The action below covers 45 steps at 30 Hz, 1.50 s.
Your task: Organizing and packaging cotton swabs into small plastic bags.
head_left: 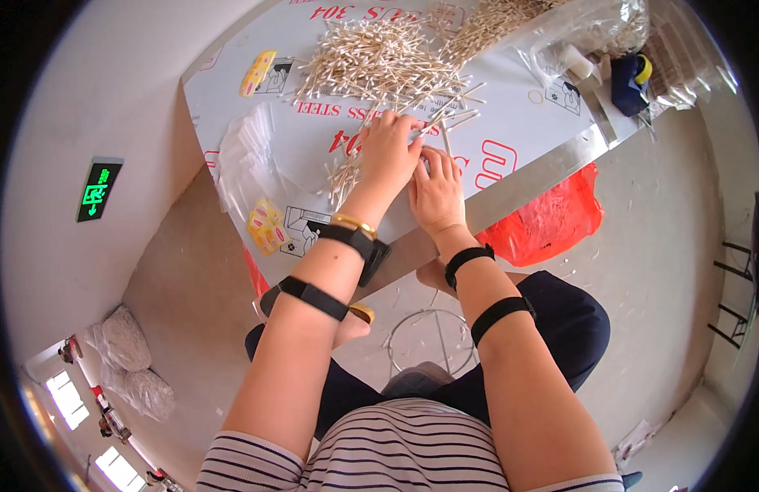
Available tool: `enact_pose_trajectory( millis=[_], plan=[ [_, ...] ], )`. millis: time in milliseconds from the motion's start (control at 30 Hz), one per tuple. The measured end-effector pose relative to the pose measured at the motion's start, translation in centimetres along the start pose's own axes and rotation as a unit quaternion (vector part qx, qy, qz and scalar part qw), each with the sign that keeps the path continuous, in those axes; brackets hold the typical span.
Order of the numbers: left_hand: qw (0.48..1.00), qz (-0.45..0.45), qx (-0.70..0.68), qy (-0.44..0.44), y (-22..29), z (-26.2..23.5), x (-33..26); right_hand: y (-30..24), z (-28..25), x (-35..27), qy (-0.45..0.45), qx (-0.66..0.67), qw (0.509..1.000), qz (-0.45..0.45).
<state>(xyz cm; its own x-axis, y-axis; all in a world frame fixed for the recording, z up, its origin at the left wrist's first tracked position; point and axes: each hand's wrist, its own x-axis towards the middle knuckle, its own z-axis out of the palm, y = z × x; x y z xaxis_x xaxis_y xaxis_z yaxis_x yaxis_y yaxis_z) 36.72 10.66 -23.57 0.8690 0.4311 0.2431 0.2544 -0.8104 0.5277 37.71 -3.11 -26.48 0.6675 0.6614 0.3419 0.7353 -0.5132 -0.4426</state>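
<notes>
A large pile of white-tipped cotton swabs lies on the metal-topped table. At its near edge my left hand is bent, thumb and fingers closed around a few swabs whose ends stick out to the right. My right hand rests close beside it by the table edge, palm down, fingers slightly apart; nothing shows in its grasp. A few loose swabs lie just beyond its fingertips. More swabs lie left of my left wrist, partly covered by it.
Clear plastic sleeves and yellow printed cards lie at the left, another yellow card farther up. At the far right are a dark blue tape dispenser and clear plastic bags. A red plastic bag hangs below the right table edge.
</notes>
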Motion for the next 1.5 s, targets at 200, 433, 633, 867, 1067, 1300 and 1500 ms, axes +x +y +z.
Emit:
enact_pose_trajectory(
  millis=[200,433,633,867,1067,1300,1500],
  plan=[
    [0.998,-0.046,-0.01,-0.029,-4.0,0.2,2.2,-1.1,0.0,0.4,-0.002,0.017,1.0,-0.011],
    [0.998,-0.056,-0.002,-0.006,-3.4,-3.2,0.4,-0.3,-0.3,0.0,0.001,0.007,1.0,-0.005],
    [0.991,-0.05,0.042,0.116,-6.3,-5.7,-8.1,-0.5,0.0,0.1,-0.008,0.012,1.0,-0.002],
    [0.994,-0.029,0.103,-0.026,-7.3,-5.7,-9.4,-0.2,0.2,0.1,-0.003,0.004,1.0,-0.004],
    [0.992,0.058,0.088,-0.064,-8.9,-7.1,-6.4,-0.6,-0.1,0.1,-0.012,0.013,1.0,0.003],
    [0.985,0.055,0.081,-0.145,-9.5,-9.4,-6.0,-0.2,0.0,-0.1,-0.013,-0.001,1.0,0.004],
    [0.987,0.004,0.107,-0.119,-9.5,-9.8,-8.2,-0.5,0.1,0.0,-0.011,0.003,1.0,0.009]
  ],
)
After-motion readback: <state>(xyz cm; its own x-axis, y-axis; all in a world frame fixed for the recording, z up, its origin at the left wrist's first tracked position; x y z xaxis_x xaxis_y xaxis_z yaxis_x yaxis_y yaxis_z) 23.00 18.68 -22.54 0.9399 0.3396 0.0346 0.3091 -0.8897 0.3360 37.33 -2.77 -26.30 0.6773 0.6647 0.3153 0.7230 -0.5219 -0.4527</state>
